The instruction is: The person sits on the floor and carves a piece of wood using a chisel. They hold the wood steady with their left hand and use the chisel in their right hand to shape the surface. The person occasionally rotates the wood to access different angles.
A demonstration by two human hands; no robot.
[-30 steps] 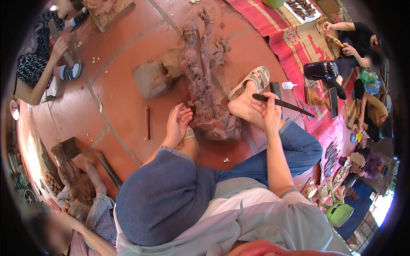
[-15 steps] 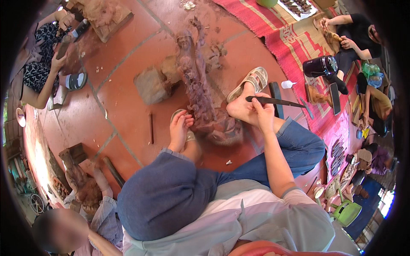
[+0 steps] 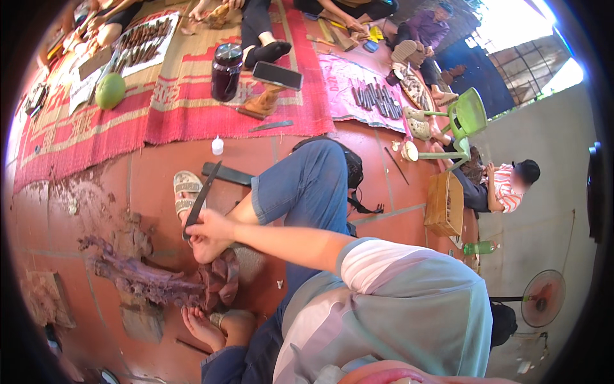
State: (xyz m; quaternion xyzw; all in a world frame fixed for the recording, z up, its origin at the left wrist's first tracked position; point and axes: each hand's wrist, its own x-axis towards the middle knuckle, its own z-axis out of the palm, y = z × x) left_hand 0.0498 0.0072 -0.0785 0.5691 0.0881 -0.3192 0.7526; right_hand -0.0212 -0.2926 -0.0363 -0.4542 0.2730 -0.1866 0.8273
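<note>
My right hand (image 3: 210,230) is closed around a long, dark, flat file (image 3: 203,195), held up beside my right foot. A reddish-brown wood carving (image 3: 150,283), long and knobbly, lies tilted in front of me with its broad base toward my feet. It rests over a rough wooden block (image 3: 142,321). My left hand (image 3: 204,329) is by the carving's base, next to my left foot. Its fingers are loosely curled and apart, with nothing visible in them. Whether its fingertips touch the base I cannot tell.
A dark bar (image 3: 228,174) and a small white bottle (image 3: 217,146) lie past my right foot. On the red mat (image 3: 173,118) are a dark jar (image 3: 227,73), a phone (image 3: 277,75) and a green round fruit (image 3: 110,91). Other people sit around. A green chair (image 3: 465,114) stands right.
My view has swung to the right, so the carving now appears at the lower left. My right hand still holds the file, and my left hand remains by the carving's base.
</note>
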